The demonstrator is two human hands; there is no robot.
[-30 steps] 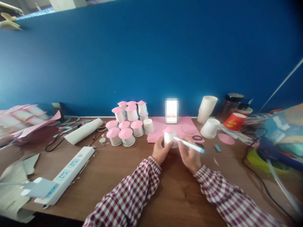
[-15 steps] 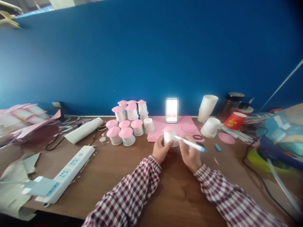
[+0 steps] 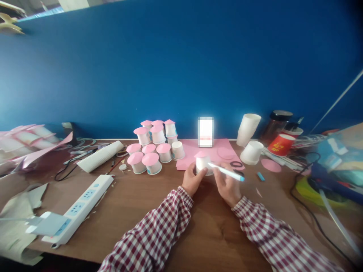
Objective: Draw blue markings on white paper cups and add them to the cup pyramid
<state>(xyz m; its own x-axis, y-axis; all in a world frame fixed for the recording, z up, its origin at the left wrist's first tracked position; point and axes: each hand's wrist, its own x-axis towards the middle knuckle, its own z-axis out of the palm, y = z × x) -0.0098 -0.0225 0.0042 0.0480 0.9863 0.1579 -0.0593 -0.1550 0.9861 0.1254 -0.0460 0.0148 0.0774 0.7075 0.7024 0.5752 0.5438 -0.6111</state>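
Observation:
My left hand (image 3: pixel 193 181) grips a small white paper cup (image 3: pixel 203 164) that stands upside down on the wooden desk (image 3: pixel 141 200), with a pink paper disc (image 3: pixel 202 154) on top of it. My right hand (image 3: pixel 227 187) is closed around a white pen with a blue end (image 3: pixel 227 172), and the pen's tip touches the side of the cup. Both sleeves are red and white check.
Several white cups with pink tops (image 3: pixel 154 145) stand left of my hands. A pink sheet (image 3: pixel 210 151) and a phone (image 3: pixel 205 131) lie behind. Stacked white cups (image 3: pixel 248 129), a red cup (image 3: pixel 281 144), a jar, cables and a glue gun crowd the right. A power strip (image 3: pixel 76 209) lies left.
My hands and the cup have barely shifted; the pen tip stays at the cup's side.

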